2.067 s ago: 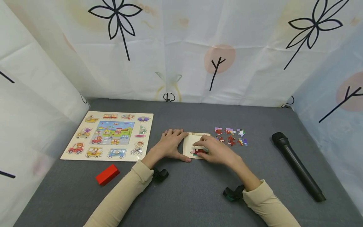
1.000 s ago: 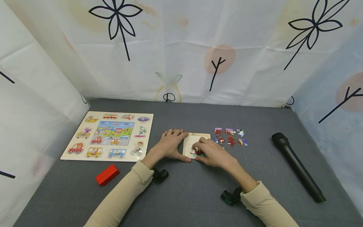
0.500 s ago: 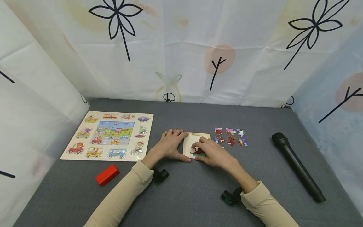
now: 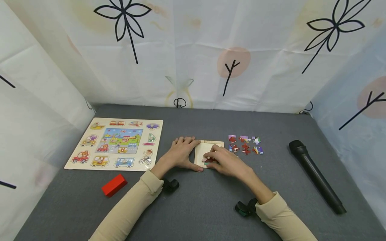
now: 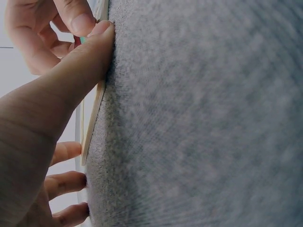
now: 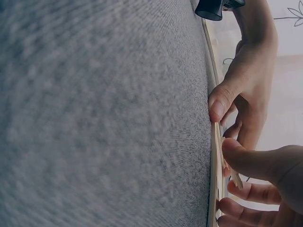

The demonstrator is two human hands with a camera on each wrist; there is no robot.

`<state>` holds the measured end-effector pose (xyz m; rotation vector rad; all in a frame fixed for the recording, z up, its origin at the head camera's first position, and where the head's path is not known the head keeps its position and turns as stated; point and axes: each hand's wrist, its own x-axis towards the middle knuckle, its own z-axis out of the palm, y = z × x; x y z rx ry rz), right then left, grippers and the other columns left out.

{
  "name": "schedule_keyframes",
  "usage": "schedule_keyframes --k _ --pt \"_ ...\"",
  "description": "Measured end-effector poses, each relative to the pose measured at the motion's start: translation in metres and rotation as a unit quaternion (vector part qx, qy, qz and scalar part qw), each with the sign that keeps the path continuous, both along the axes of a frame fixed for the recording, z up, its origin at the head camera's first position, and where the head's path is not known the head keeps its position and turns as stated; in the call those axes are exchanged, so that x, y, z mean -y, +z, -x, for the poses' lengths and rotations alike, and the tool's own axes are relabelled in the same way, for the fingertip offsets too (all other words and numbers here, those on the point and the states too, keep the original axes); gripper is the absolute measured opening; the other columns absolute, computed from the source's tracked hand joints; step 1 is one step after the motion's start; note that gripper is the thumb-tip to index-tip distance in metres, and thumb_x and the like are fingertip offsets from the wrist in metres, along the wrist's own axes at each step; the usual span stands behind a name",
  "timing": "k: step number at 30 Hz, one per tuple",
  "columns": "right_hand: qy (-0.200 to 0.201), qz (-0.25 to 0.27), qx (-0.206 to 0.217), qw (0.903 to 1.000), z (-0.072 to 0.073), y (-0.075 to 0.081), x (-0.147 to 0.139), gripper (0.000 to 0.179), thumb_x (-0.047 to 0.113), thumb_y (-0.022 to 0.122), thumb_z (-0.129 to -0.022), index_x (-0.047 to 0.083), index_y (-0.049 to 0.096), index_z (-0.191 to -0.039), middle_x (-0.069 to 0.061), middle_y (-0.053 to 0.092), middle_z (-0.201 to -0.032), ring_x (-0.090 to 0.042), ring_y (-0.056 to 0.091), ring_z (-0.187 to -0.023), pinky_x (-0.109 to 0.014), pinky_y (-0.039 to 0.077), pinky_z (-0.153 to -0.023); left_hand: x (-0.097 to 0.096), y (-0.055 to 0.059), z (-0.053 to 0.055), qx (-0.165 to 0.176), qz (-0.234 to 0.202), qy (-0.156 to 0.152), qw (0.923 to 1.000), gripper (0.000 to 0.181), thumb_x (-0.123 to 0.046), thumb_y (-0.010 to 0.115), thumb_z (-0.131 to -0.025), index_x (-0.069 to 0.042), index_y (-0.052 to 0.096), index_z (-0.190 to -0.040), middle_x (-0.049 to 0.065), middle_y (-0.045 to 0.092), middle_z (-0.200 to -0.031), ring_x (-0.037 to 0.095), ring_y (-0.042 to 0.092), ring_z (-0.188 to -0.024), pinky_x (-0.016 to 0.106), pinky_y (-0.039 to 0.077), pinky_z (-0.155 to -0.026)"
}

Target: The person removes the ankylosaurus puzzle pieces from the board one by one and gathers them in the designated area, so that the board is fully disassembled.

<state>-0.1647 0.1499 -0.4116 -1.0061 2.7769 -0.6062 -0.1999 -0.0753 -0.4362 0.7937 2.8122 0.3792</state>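
In the head view a small pale wooden puzzle tray (image 4: pixel 204 147) lies on the grey table. My left hand (image 4: pixel 182 154) rests along its left side, fingers spread, with the thumb (image 5: pixel 94 49) against the near left corner. Over the tray's near part, my right hand (image 4: pixel 225 161) pinches a jigsaw piece (image 6: pixel 236 178) between thumb and finger. The piece looks tilted in the right wrist view. Red and green print (image 4: pixel 208 161) shows beneath the right fingers; they hide much of it. Several loose jigsaw pieces (image 4: pixel 245 149) lie right of the tray.
A large wooden vehicle puzzle board (image 4: pixel 90 160) lies at the left, with a red block (image 4: pixel 114 185) in front of it. On the right is a black microphone (image 4: pixel 318 177). White printed cloth (image 4: pixel 199 83) stands behind and beside the table.
Since the earliest frame my right hand has shifted slightly left over the tray, and the piece in its fingers has changed tilt. My left hand stays in place.
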Motion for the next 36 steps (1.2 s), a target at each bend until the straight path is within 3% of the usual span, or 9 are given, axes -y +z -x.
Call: schedule_keyframes --k 21,31,36 --pt "0.001 0.002 -0.009 1.0 0.001 0.001 -0.002 0.027 0.021 0.073 -0.096 0.011 0.072 -0.121 -0.003 0.065 -0.102 -0.009 0.053 -0.08 -0.023 0.044 -0.069 0.0 0.002 -0.001 -0.004 -0.007 -0.003 1.0 0.111 -0.074 0.081 -0.069 -0.02 0.041 -0.157 0.015 0.04 -0.162 0.043 0.041 -0.143 0.068 0.028 -0.118" --pt "-0.025 0.012 -0.023 0.9994 0.004 0.01 -0.028 0.027 0.017 0.074 -0.094 0.008 0.072 -0.12 -0.007 0.068 -0.107 -0.015 0.061 -0.085 -0.026 0.049 -0.071 0.0 0.0 0.0 0.001 -0.001 -0.003 1.0 0.111 -0.074 0.08 -0.07 -0.021 0.04 -0.158 0.014 0.038 -0.164 0.042 0.04 -0.144 0.067 0.027 -0.119" --pt "-0.039 0.015 -0.038 0.9984 0.004 0.012 -0.047 0.028 0.014 0.076 -0.093 0.005 0.073 -0.118 -0.006 0.067 -0.103 -0.014 0.058 -0.081 -0.027 0.048 -0.07 0.001 -0.001 0.0 0.003 -0.004 -0.004 1.0 0.111 -0.074 0.08 -0.07 -0.021 0.039 -0.158 0.014 0.037 -0.164 0.042 0.039 -0.144 0.067 0.026 -0.12"
